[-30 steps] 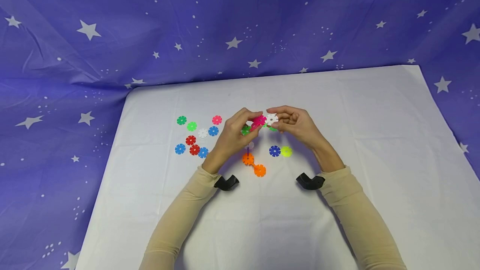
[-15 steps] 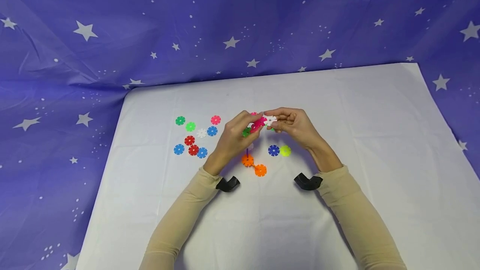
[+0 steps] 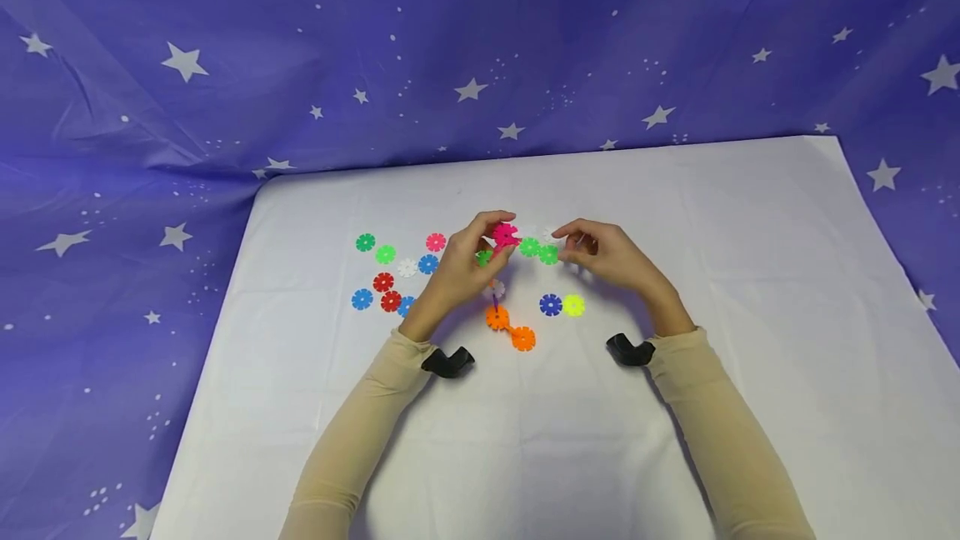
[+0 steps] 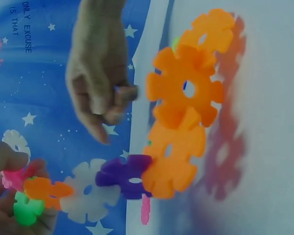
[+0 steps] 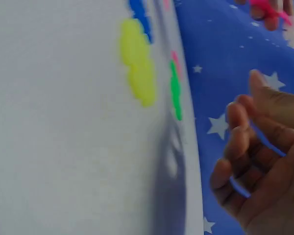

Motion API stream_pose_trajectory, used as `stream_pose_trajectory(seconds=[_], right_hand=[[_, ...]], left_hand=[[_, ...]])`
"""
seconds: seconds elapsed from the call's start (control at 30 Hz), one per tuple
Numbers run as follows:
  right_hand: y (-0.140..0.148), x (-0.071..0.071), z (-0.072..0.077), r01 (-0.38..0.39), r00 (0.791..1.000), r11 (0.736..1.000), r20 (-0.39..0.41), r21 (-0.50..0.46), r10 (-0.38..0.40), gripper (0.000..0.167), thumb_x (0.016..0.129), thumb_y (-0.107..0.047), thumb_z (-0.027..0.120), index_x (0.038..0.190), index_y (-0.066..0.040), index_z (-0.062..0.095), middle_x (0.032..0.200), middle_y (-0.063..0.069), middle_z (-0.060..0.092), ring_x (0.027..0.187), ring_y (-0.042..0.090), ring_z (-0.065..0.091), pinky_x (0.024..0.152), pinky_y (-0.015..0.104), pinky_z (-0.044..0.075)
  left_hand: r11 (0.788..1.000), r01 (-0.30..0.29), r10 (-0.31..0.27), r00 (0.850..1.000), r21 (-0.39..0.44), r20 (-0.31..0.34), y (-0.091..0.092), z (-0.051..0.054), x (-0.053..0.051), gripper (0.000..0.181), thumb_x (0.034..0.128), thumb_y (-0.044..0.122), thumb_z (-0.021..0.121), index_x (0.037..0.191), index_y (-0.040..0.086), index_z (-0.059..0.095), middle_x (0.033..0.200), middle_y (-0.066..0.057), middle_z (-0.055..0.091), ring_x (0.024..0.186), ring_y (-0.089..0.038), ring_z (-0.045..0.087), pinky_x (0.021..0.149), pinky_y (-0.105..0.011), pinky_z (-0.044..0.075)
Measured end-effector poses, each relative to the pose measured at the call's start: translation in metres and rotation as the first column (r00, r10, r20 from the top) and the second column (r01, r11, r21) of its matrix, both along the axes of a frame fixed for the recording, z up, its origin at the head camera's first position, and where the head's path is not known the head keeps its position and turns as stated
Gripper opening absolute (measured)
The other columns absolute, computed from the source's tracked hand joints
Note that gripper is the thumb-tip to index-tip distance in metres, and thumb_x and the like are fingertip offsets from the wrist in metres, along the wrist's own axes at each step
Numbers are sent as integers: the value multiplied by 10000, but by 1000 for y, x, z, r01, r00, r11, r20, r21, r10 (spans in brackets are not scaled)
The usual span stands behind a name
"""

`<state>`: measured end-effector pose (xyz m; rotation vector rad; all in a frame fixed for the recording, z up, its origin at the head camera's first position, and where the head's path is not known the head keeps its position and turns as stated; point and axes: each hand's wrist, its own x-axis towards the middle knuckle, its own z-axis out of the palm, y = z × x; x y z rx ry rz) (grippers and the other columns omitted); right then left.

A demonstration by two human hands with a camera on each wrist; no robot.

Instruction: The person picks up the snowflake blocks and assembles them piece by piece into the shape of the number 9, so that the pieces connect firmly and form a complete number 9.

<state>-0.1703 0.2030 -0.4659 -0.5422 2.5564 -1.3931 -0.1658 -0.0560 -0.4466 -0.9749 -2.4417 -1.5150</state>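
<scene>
Pink disc [image 3: 506, 233] sits pinched in my left fingers [image 3: 491, 217] above the table [image 3: 750, 273], its chain [image 4: 95, 200] trailing toward me; my right fingers [image 5: 237, 142], no longer on the white disc [image 4: 15, 141], curl loosely around nothing, so that piece seems joined on

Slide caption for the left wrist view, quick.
A chain of notched discs, orange, purple and white among them, runs from the left hand's grip; the right hand is empty beside it.

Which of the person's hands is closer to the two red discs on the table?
Left. In the head view, the left hand, pinching a pink disc, is just right of the red discs; the right hand is on that same side, much farther away.
</scene>
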Motion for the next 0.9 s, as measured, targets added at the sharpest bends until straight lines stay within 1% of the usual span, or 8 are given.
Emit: stream_pose_trajectory(seconds=[0.13, 0.3, 0.4, 0.57, 0.67, 0.77, 0.83, 0.9], right_hand=[[-5, -2, -9, -47, 999, 993, 2, 104, 47, 342, 881, -101, 728, 1207, -26, 655, 862, 78, 626, 726, 200, 516, 660, 261, 438], [-13, -2, -12, -60, 998, 975, 13, 215, 58, 408, 875, -108, 735, 1257, -17, 629, 822, 75, 578, 736, 197, 487, 680, 327, 407], [-17, -2, -13, -47, 999, 962, 20, 267, 43, 348, 870, -105, 737, 1198, -23, 653, 804, 68, 554, 730, 197, 481, 670, 331, 399], [-19, -1, -13, -27, 1000, 950, 14, 310, 24, 215, 866, -112, 740, 1054, -38, 667, 798, 64, 538, 719, 201, 481, 661, 327, 397], [-21, 0, -13, -26, 1000, 950, -2, 312, 28, 272, 863, -141, 751, 1101, -47, 658, 831, 70, 549, 740, 209, 486, 672, 334, 401], [-23, 1, -14, -31, 999, 940, -26, 340, 42, 330, 859, -189, 763, 1151, -82, 653, 871, 64, 556, 770, 206, 490, 686, 337, 400], [-24, 1, -16, -29, 999, 935, -30, 353, 42, 322, 851, -208, 773, 1131, -97, 660, 881, 63, 560, 776, 210, 495, 689, 337, 402], [-24, 2, -16, -18, 999, 932, -28, 361, 30, 293, 840, -207, 783, 1076, -88, 655, 886, 65, 558, 782, 211, 498, 695, 342, 407]], left_hand=[[999, 31, -31, 999, -15, 6, 0, -1, -1, 371, 934, 60, 641, 1295, 28, 559, 1072, -113, 683, 881, -175, 609, 795, -302, 530], [997, 73, -73, 997, -8, 26, 1, -1, -1, 368, 935, 75, 647, 1289, 9, 572, 1206, -152, 657, 931, -197, 607, 819, -325, 531], [997, 72, -71, 996, -9, 59, 1, 0, -1, 393, 915, 109, 687, 1284, 23, 583, 1244, -152, 646, 944, -192, 603, 828, -324, 529], [998, 58, -56, 993, -14, 103, 2, -1, 0, 416, 882, 170, 738, 1259, 50, 611, 1215, -141, 659, 942, -167, 600, 839, -292, 522], [999, 51, -49, 991, -12, 124, 2, 0, 0, 407, 880, 174, 740, 1252, 58, 623, 1206, -139, 665, 929, -164, 600, 833, -277, 519], [999, 43, -41, 986, -11, 160, 1, 1, 0, 383, 895, 171, 722, 1252, 65, 629, 1200, -134, 670, 904, -164, 596, 816, -267, 512], [999, 41, -39, 982, -8, 186, 0, 2, 1, 361, 911, 173, 704, 1251, 73, 634, 1188, -137, 673, 889, -164, 587, 806, -264, 505], [999, 38, -36, 978, -8, 204, 0, 2, 1, 348, 924, 179, 688, 1253, 79, 638, 1165, -133, 679, 882, -166, 582, 803, -264, 502]])
